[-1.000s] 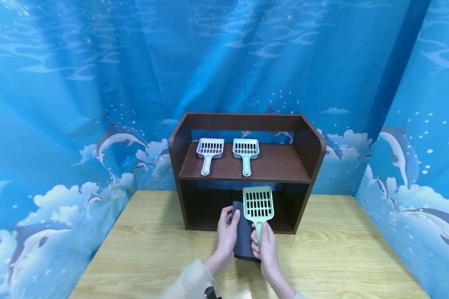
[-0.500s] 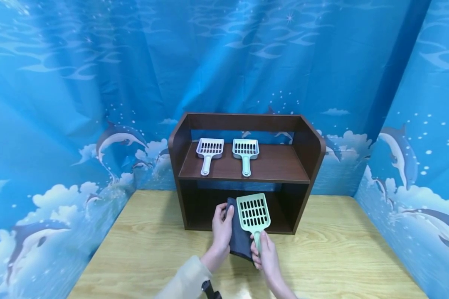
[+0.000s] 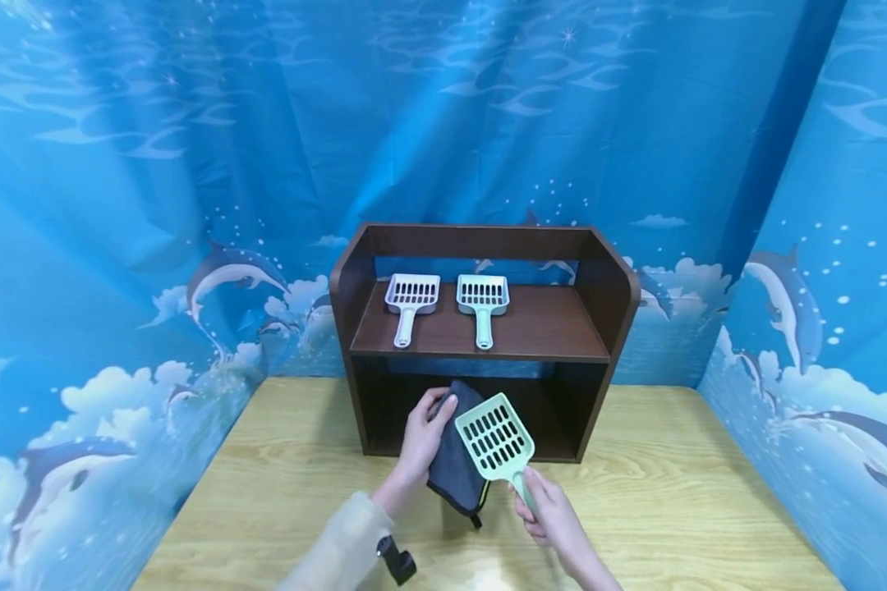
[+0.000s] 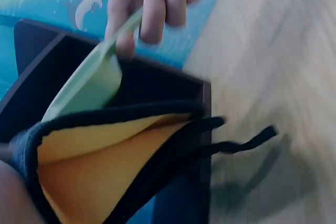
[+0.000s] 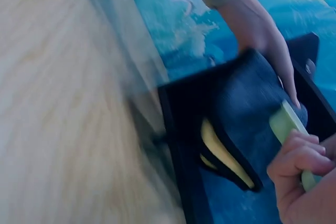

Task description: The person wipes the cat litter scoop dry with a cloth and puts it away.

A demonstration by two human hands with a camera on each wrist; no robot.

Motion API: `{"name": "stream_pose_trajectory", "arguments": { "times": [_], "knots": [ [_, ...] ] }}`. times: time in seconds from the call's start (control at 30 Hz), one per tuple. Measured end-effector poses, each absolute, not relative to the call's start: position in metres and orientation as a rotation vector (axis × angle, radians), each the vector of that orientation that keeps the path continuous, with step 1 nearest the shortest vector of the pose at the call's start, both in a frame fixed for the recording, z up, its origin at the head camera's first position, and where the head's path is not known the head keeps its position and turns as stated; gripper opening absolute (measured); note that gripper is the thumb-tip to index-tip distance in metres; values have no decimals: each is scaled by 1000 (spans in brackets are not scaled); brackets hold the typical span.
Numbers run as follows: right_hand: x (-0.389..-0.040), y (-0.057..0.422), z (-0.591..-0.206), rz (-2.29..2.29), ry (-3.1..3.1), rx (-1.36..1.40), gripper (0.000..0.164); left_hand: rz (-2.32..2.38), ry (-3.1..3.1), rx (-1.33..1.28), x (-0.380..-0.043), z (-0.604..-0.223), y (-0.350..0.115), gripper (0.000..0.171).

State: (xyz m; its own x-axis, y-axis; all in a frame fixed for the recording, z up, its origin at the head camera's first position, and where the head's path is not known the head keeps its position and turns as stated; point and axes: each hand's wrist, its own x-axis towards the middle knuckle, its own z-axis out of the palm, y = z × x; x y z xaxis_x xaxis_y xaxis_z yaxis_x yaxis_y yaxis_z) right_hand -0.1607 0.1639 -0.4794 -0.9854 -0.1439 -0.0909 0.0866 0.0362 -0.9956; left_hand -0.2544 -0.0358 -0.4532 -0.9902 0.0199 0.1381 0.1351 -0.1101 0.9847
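Note:
My left hand point(image 3: 420, 439) grips the far end of a dark navy pouch point(image 3: 447, 472), thumb on top. In the left wrist view its mouth gapes and shows a yellow lining point(image 4: 92, 182), with a short dark cord hanging off the edge. My right hand point(image 3: 550, 510) holds a pale green litter scoop point(image 3: 513, 474) by its handle. The slotted head overlaps the pouch's right side in the head view. Seen from the right wrist, the scoop's edge point(image 5: 286, 121) is close against the pouch's outer face.
Behind my hands stands a dark brown two-tier shelf point(image 3: 480, 358). On its upper board lie a whitish litter scoop point(image 3: 408, 320) and a mint one point(image 3: 484, 324), handles forward. The wooden table point(image 3: 665, 492) extends to both sides, with blue dolphin-print curtains point(image 3: 192, 164) around it.
My right hand has moved right and down, and the green scoop has tilted left. My left hand has shifted left, turning the pouch so its yellow-edged near end shows.

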Motion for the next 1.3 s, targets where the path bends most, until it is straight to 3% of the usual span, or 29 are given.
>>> {"name": "stream_pose_trajectory", "arguments": {
  "times": [0.2,0.47,0.9,1.3],
  "knots": [
    [-161,181,-477,-1934,2156,-186,44,-2179,-2236,-370,-261,-447,-44,29],
    [-158,176,-479,-1844,2165,-304,56,-2120,-2313,-417,-265,-445,-44,31],
    [-159,193,-463,-1879,2274,-131,50,-2105,-2390,-578,-256,-455,-65,26],
    [-163,221,-436,-1943,2341,-362,49,-1895,-2448,-694,-250,-456,-80,20]
  ]
}}
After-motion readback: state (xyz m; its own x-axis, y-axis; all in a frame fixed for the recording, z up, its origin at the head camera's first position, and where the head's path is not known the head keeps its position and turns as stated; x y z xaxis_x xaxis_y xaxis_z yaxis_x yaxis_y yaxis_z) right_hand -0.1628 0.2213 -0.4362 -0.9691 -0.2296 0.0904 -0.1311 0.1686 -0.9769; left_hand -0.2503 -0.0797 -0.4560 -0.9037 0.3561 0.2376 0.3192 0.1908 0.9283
